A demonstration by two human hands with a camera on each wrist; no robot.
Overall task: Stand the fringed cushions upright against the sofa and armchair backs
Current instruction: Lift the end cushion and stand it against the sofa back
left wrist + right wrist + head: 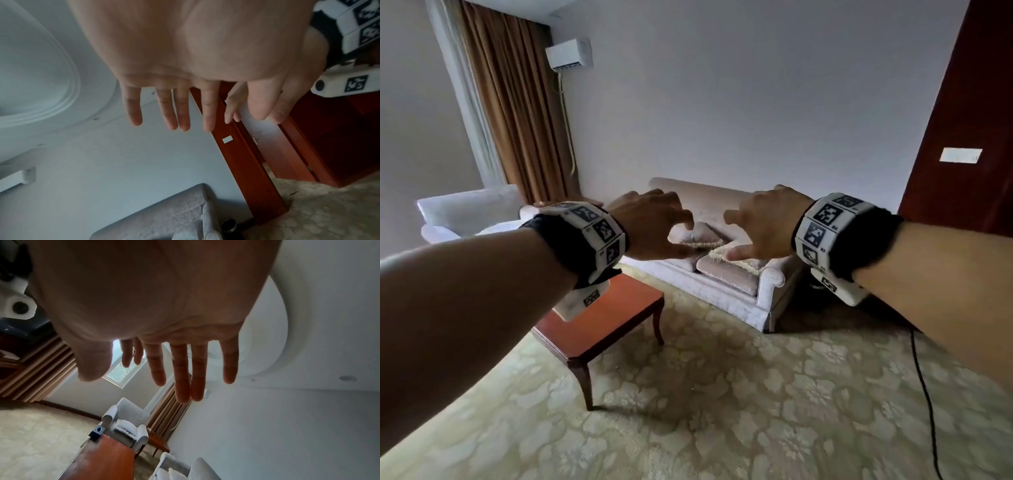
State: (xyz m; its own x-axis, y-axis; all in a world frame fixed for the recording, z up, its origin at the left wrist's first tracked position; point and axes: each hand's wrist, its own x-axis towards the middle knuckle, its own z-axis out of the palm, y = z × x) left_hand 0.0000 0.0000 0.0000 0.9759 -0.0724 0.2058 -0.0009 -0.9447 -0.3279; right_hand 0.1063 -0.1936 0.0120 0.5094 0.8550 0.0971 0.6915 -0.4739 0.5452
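Two pale fringed cushions (697, 236) are lying flat on the seat of the cream two-seat fabric sofa (726, 277), toward its right arm. A third is lying on the white armchair (125, 428). Both the left hand (654, 226) and right hand (760, 226) are reaching out, fingers spread, holding nothing, well short of the sofa. A reddish wooden coffee table (602, 318) is standing near its front edge.

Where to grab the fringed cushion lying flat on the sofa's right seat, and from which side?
The fringed cushion lies flat on the sofa seat, fringe edge toward the room. Likely best: come from the front, one hand on each side edge, and tip it up against the back. Left hand and right hand are both open, away from it.
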